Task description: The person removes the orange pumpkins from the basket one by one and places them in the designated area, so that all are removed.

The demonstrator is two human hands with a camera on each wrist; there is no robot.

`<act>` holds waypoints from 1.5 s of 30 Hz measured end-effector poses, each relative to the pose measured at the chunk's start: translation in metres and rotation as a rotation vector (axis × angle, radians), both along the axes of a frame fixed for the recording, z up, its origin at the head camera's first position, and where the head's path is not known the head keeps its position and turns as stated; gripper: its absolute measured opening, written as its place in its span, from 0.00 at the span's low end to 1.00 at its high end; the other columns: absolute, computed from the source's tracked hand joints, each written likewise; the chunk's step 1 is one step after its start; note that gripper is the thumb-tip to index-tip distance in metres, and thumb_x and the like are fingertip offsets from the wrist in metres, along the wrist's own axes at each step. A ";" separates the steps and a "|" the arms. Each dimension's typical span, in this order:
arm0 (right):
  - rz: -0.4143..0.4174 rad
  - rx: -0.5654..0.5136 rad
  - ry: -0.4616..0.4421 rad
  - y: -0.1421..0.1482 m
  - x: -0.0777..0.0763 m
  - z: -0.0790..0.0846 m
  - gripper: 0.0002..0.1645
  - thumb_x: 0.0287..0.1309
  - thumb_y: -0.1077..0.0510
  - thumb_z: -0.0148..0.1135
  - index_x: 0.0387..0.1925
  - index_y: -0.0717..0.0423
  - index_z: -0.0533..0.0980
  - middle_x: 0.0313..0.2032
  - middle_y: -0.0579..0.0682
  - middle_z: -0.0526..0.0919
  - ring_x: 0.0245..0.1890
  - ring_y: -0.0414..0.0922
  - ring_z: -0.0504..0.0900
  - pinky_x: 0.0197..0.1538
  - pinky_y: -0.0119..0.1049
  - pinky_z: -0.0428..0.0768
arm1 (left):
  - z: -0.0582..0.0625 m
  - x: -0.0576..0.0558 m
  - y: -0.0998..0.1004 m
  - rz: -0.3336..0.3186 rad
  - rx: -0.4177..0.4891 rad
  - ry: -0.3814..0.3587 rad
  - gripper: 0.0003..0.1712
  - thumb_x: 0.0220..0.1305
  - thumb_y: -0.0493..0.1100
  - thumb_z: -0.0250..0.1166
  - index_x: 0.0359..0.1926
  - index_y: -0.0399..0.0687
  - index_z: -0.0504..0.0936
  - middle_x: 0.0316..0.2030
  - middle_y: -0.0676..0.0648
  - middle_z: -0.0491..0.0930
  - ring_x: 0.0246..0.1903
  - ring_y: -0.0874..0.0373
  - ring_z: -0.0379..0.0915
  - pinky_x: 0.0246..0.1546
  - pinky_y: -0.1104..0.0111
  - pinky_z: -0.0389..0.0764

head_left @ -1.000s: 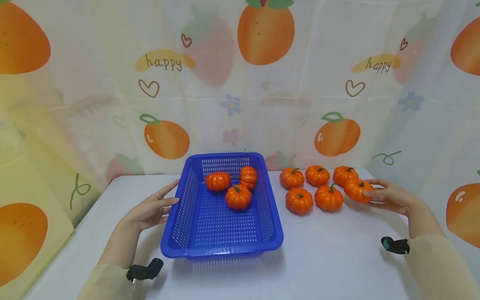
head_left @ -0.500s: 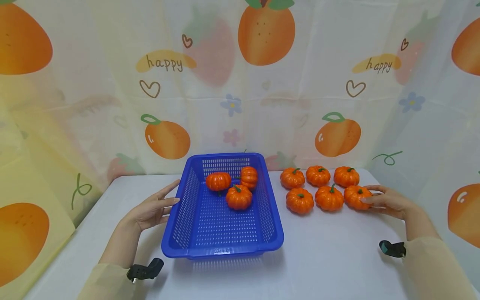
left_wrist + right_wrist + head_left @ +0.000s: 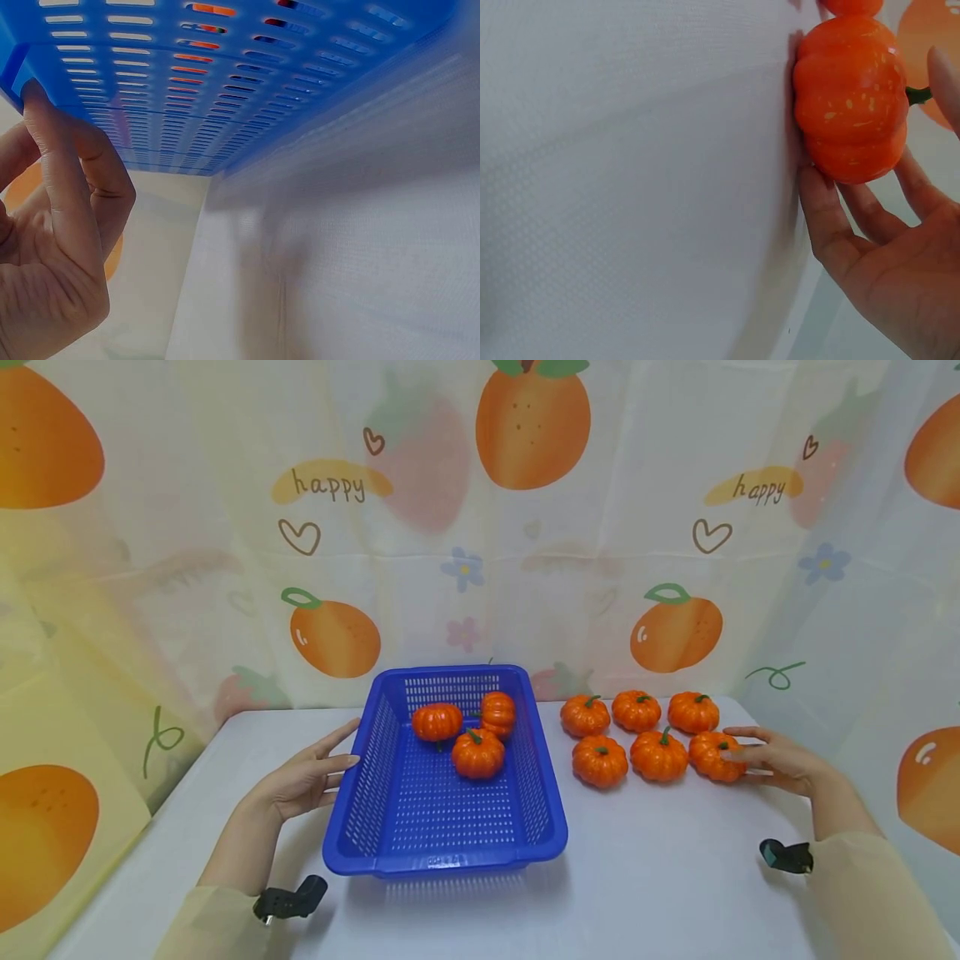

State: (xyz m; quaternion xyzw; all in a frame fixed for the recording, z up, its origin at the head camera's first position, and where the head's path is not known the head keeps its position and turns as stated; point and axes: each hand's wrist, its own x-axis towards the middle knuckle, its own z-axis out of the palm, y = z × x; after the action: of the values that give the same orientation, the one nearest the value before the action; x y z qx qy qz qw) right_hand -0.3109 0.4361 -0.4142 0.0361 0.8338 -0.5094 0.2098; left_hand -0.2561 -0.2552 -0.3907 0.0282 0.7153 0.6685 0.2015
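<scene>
Evidently, in the head view, the right hand (image 3: 782,763) stood right of centre in the frame, loosely about the right side of the end pumpkin (image 3: 707,757), which sat on the white table (image 3: 660,877), last in the lower row. Five other pumpkins (image 3: 658,757) lay left of it and above; three more were in the blue basket (image 3: 442,865) mid-frame. The left hand (image 3: 296,783) was at the basket's left edge, fingertips resting there rather than wrapped round.

In the left wrist view, one fingertip met the basket's rim at the upper left; the other fingers bent loosely, clutching nothing that showed.

In the right wrist view, the end pumpkin filled the upper right. Fingertips touched its lower side while the thumb (image 3: 943,86) stood apart near the green stem (image 3: 919,95), so the grip looked released. Its glossy, ribbed skin suggested a light, stiff piece, perhaps slippery but hardly fragile. The best hold seemed thumb and fingers on opposite ribs at its widest part; the thin stem looked too weak for lifting.
</scene>
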 end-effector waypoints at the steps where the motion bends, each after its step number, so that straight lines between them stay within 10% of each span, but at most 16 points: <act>1: -0.001 0.001 0.001 -0.001 0.000 0.001 0.47 0.69 0.43 0.55 0.75 0.61 0.46 0.74 0.70 0.45 0.64 0.58 0.65 0.69 0.57 0.71 | 0.000 0.000 0.000 -0.001 0.001 -0.001 0.47 0.71 0.45 0.58 0.79 0.64 0.38 0.45 0.59 0.83 0.45 0.61 0.84 0.46 0.67 0.86; 13: -0.044 0.158 0.029 -0.013 0.001 0.019 0.55 0.67 0.31 0.48 0.75 0.65 0.43 0.73 0.74 0.43 0.67 0.71 0.57 0.66 0.58 0.73 | -0.001 0.000 0.001 0.006 -0.017 0.002 0.47 0.71 0.47 0.59 0.79 0.67 0.38 0.46 0.60 0.82 0.45 0.61 0.84 0.47 0.67 0.85; 21: -0.158 0.263 0.231 -0.038 -0.002 0.037 0.56 0.65 0.29 0.49 0.75 0.65 0.47 0.73 0.76 0.47 0.68 0.73 0.55 0.68 0.65 0.67 | -0.001 0.000 -0.001 -0.005 0.006 -0.005 0.47 0.72 0.45 0.58 0.79 0.65 0.38 0.45 0.58 0.83 0.44 0.61 0.84 0.45 0.67 0.86; 28: -0.217 0.200 0.336 -0.079 -0.003 0.065 0.58 0.61 0.28 0.54 0.77 0.59 0.48 0.74 0.71 0.50 0.71 0.69 0.58 0.70 0.64 0.65 | 0.000 0.000 -0.001 -0.006 0.007 -0.010 0.47 0.72 0.45 0.58 0.79 0.65 0.38 0.45 0.58 0.83 0.44 0.61 0.84 0.46 0.67 0.86; 45: -0.038 -0.112 0.497 -0.185 0.003 0.123 0.42 0.63 0.40 0.61 0.72 0.49 0.59 0.72 0.57 0.61 0.68 0.54 0.69 0.71 0.55 0.69 | 0.001 0.000 0.001 -0.009 0.008 -0.006 0.47 0.72 0.45 0.58 0.79 0.64 0.37 0.45 0.58 0.83 0.43 0.61 0.84 0.45 0.67 0.86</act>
State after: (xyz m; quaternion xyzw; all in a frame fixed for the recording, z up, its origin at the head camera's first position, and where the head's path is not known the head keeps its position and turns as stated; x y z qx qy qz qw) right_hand -0.3075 0.2512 -0.2910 -0.0864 0.8293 -0.5520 -0.0093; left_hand -0.2563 -0.2545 -0.3892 0.0300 0.7118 0.6707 0.2066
